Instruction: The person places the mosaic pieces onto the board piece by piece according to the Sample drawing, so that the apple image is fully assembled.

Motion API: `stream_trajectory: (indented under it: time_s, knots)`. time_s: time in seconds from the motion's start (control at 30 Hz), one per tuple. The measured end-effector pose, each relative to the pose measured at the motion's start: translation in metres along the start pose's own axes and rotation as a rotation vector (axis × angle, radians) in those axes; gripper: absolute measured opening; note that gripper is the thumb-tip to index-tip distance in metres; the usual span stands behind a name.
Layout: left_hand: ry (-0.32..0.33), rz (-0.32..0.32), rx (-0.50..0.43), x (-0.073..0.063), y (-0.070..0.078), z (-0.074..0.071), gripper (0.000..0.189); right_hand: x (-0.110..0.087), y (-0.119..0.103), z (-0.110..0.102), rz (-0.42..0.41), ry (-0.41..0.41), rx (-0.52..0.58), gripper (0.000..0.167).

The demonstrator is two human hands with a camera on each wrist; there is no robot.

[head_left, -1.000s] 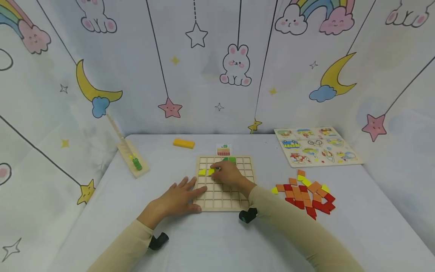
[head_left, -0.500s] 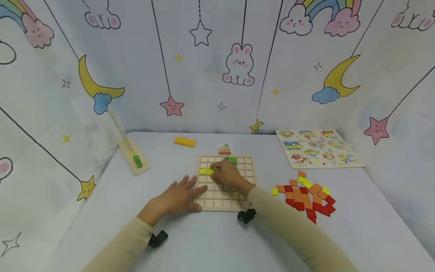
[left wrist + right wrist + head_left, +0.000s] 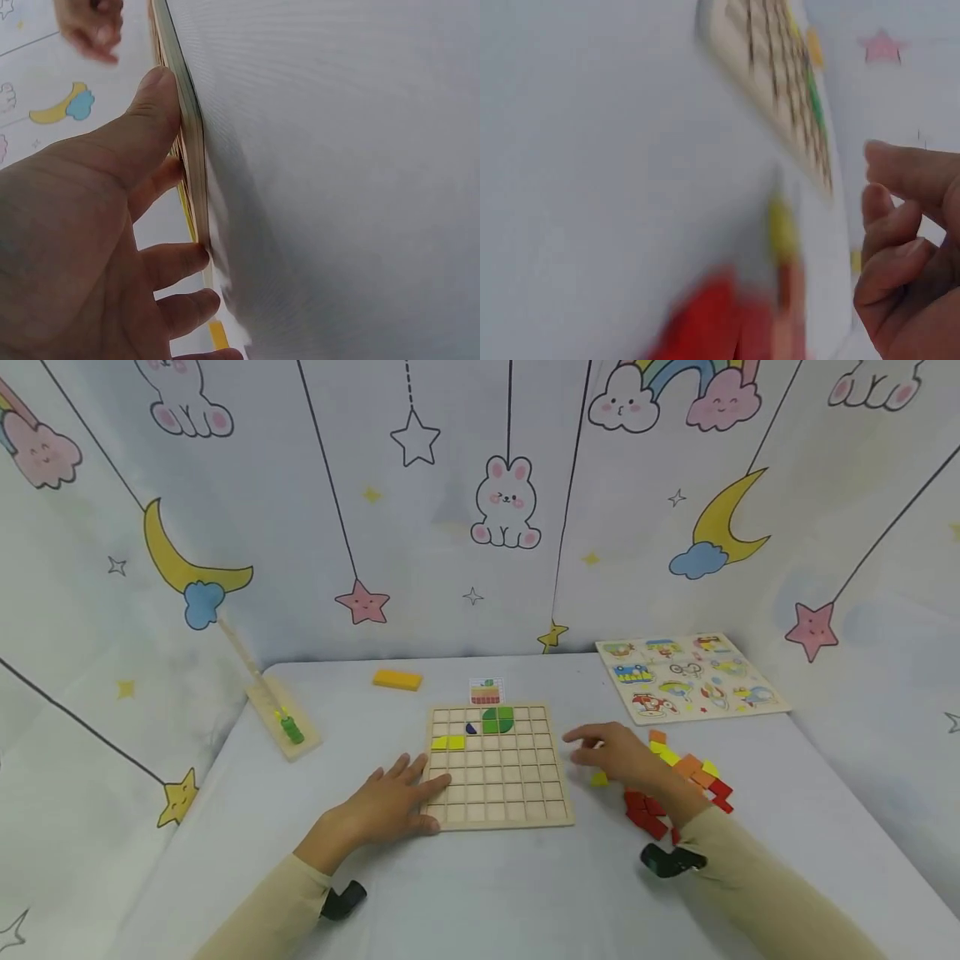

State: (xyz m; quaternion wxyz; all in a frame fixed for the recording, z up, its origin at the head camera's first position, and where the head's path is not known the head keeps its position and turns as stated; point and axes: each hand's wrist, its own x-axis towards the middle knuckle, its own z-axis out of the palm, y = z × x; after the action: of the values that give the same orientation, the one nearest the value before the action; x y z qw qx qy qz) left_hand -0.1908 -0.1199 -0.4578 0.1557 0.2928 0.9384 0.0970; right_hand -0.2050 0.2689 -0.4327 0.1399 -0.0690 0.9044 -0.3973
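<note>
A wooden grid board (image 3: 510, 789) lies mid-table. Spread fingers of my left hand (image 3: 382, 806) rest on its left edge, thumb at the near corner. Two yellow tiles (image 3: 448, 743) sit side by side in the grid's left columns. Green tiles (image 3: 498, 721) form a rounded shape near the top, beside a small dark blue piece (image 3: 470, 728). My right hand (image 3: 618, 756) hovers right of the board, over the pile of red, orange and yellow tiles (image 3: 647, 814), part of which it hides. In the right wrist view its fingers (image 3: 900, 232) are loosely bent with nothing between them.
A small picture card (image 3: 487, 691) lies behind the board, with a yellow block (image 3: 397, 680) to its left. A picture puzzle board (image 3: 690, 681) is at the back right. At the left stands a wooden base with a green caterpillar figure (image 3: 291, 728).
My right hand has left the yellow tiles and moved right to the loose tile pile, uncovering the green tiles and the dark blue piece. The left hand stays on the board.
</note>
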Motion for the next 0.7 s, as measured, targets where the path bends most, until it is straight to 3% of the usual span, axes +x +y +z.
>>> stream_trajectory:
  time_s: [0.1,0.2,0.37,0.5,0.6,0.7]
  knots:
    - [0.007,0.004,0.001,0.0,0.0,0.0,0.072,-0.022,0.032,-0.022,0.031,-0.019,-0.049,0.035]
    - [0.008,0.0,0.004,0.001,0.0,0.001,0.072,-0.033,0.05,-0.029,0.006,-0.034,-0.113,0.036]
    - [0.017,0.008,-0.012,-0.001,-0.002,0.002,0.072,-0.031,0.051,-0.02,-0.062,-0.044,-0.251,0.036]
    - [0.015,0.019,-0.016,-0.002,0.0,0.002,0.071,-0.027,0.046,-0.015,-0.056,-0.029,-0.349,0.026]
    - [0.011,0.015,-0.015,-0.004,0.003,-0.002,0.071,-0.025,0.045,-0.013,-0.078,0.009,-0.336,0.013]
    - [0.01,0.014,0.002,-0.005,0.004,-0.004,0.071,-0.025,0.047,-0.012,-0.094,0.042,-0.262,0.014]
